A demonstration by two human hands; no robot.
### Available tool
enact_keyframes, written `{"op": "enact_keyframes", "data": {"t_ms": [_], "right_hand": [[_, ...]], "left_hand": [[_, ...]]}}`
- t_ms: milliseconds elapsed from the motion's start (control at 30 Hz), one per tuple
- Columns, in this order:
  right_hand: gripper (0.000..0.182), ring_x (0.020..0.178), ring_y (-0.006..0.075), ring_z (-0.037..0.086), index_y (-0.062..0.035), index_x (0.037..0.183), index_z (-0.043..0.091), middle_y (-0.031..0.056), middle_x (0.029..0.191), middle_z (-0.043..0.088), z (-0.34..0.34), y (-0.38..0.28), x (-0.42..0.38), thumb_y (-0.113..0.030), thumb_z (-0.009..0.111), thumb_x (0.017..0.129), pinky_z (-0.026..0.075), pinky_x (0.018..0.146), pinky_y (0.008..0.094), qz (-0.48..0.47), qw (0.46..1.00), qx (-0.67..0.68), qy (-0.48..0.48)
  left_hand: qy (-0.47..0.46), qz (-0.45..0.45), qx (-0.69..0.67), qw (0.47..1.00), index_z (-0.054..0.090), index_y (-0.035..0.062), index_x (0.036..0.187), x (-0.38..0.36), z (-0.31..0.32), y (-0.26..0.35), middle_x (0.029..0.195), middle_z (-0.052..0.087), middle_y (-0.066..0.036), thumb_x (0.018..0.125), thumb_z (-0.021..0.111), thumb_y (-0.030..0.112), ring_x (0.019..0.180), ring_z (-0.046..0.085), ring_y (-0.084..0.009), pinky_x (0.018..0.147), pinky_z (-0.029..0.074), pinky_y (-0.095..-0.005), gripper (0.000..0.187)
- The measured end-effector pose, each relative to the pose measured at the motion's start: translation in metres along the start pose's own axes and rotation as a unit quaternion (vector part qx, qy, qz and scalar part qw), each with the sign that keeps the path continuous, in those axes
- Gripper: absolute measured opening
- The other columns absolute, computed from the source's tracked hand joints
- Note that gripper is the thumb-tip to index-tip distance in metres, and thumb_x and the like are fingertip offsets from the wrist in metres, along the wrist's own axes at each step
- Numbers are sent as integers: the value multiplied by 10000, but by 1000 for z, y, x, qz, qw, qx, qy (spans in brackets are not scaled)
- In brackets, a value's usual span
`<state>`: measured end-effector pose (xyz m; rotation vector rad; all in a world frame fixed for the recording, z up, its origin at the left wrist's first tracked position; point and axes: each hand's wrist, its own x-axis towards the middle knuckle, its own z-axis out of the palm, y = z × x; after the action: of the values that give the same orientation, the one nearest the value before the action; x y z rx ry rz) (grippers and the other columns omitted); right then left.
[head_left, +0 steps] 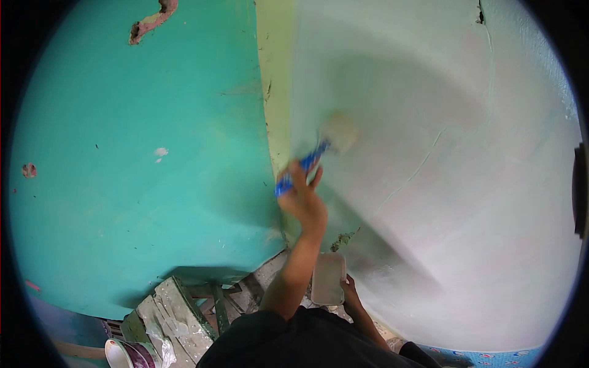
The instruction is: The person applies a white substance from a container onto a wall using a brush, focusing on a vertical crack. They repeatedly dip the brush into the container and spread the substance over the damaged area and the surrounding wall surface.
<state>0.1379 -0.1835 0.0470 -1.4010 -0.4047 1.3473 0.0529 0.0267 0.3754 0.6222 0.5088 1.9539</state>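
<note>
Head view: left hand [303, 201] gripping tool [323, 147] above tray [328, 279], right hand [350, 295] clasping tray; tool seeming light, blue handle [311, 161] offering hold.

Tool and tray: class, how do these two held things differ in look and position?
The tool has a blue handle, whereas the tray is pale and roughly rectangular.
The tool is in the raised left hand; the tray is in the lower right hand.
The tool's far end is blurred, while the tray's outline is clearer.
Shared: both are hand-held.
</note>
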Motion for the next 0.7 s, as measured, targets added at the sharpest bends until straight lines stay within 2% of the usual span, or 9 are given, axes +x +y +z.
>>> {"op": "enact_keyframes", "data": {"t_ms": [100, 233, 333, 533, 633, 700], "right_hand": [[634, 1210, 296, 500, -74, 1465, 203, 180, 1343, 451, 4, -18, -9, -351, 513, 987, 447, 984, 427, 53, 998, 28, 1], [620, 1207, 284, 507, -72, 1465, 211, 173, 1334, 462, 5, -21, -3, -333, 509, 988, 451, 985, 419, 32, 999, 16, -9], [613, 1198, 278, 516, -65, 1463, 217, 170, 1328, 470, 9, -20, 3, -322, 505, 987, 453, 985, 413, 20, 999, 24, -16], [600, 1216, 275, 499, -52, 1456, 226, 162, 1347, 458, 23, -34, 8, -341, 482, 996, 437, 1005, 411, -13, 999, 34, -31], [607, 1252, 266, 461, -53, 1453, 234, 153, 1370, 433, 31, -44, 4, -393, 458, 1003, 410, 1030, 402, -54, 996, 43, -63], [616, 1259, 262, 450, -52, 1454, 233, 150, 1373, 427, 37, -51, 2, -408, 455, 1003, 407, 1029, 400, -57, 996, 31, -63]], "left_hand": [[38, -22, 73, 996, 522, -58, 1094, -30, -89, -51, 991, 641, -164, 957, 593, 248, 891, 680, -243, 714, 597, -367, 343], [100, -90, 178, 975, 539, -61, 1062, -49, -188, -83, 960, 646, -173, 955, 597, 212, 860, 681, -234, 691, 613, -351, 300], [99, -123, 205, 966, 552, -67, 1064, -60, -223, -75, 944, 645, -163, 951, 601, 205, 853, 680, -224, 669, 611, -331, 298], [-15, -138, 260, 956, 571, -53, 1079, -54, -222, -23, 922, 640, -123, 952, 608, 204, 789, 671, -179, 651, 591, -309, 290], [-126, -102, 276, 947, 598, -29, 1038, -44, -201, -2, 890, 642, -74, 950, 614, 192, 724, 655, -151, 623, 562, -286, 239], [-196, -109, 327, 918, 611, -17, 1012, -39, -194, 3, 859, 654, -68, 939, 627, 168, 684, 644, -141, 600, 540, -284, 200]]}}
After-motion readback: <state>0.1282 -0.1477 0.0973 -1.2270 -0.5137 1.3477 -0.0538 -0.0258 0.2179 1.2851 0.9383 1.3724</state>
